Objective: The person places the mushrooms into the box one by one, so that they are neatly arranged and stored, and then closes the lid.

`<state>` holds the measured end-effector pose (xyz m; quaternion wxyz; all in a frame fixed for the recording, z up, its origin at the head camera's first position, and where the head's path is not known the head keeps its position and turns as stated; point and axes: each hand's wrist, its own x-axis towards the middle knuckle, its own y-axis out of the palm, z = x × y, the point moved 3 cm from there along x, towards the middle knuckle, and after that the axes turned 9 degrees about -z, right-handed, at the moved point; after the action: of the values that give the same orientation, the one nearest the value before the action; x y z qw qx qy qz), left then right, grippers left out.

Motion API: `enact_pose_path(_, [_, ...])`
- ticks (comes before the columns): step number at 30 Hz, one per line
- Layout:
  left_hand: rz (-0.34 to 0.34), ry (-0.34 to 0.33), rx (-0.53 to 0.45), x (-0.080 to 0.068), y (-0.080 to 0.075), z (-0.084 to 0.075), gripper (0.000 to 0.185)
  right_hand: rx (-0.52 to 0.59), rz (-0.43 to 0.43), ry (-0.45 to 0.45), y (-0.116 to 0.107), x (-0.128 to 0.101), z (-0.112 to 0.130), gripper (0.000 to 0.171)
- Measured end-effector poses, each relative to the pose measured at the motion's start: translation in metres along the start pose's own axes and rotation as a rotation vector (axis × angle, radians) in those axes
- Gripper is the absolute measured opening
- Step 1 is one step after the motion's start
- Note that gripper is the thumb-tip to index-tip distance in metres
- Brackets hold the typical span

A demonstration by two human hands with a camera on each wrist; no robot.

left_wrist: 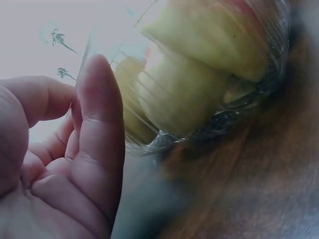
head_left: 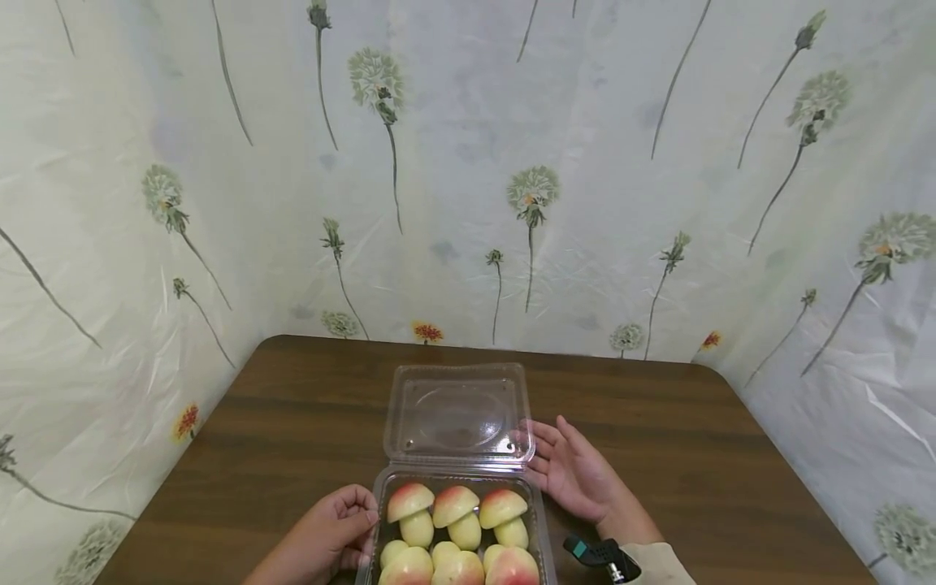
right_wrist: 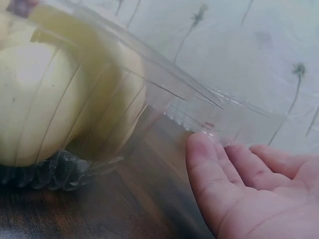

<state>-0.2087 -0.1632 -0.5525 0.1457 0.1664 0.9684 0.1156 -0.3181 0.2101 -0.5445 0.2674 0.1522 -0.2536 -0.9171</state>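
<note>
A clear plastic clamshell box (head_left: 543,520) sits near the table's front edge, its lid (head_left: 459,410) swung back towards the wall. Inside are two rows of pale yellow, red-blushed pieces (head_left: 457,508); the back ones look like mushrooms, a cap over a rounded stem. My left hand (head_left: 338,528) pinches the box's left rim between thumb and forefinger (left_wrist: 99,94). On the other side my right hand (head_left: 574,471) is held with fingers loosely extended, fingertips right at the lid's right edge near the hinge. Some of those fingers show through the clear lid. The front of the box is cut off in the head view.
The dark wooden table (head_left: 307,406) has rounded back corners. A pale sheet with printed dandelions (head_left: 468,162) hangs behind it and along both sides. A black strap with a teal tab (head_left: 603,552) is on my right wrist, beside a beige sleeve (head_left: 658,565).
</note>
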Motion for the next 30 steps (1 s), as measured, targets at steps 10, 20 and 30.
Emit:
enact_pose_path(10, [0.016, 0.011, -0.026, -0.002, 0.002, -0.001, 0.005, -0.093, -0.013, -0.048, 0.007, -0.004, 0.008, 0.076])
enact_pose_path(20, [0.010, 0.011, -0.010, -0.001, 0.002, 0.000, 0.004, -0.147, -0.005, -0.135, 0.020, -0.010, 0.018, 0.056])
enact_pose_path(30, [0.015, 0.017, -0.005, -0.001, 0.002, 0.002, 0.005, -0.188, 0.067, -0.235, 0.034, -0.021, 0.026, 0.048])
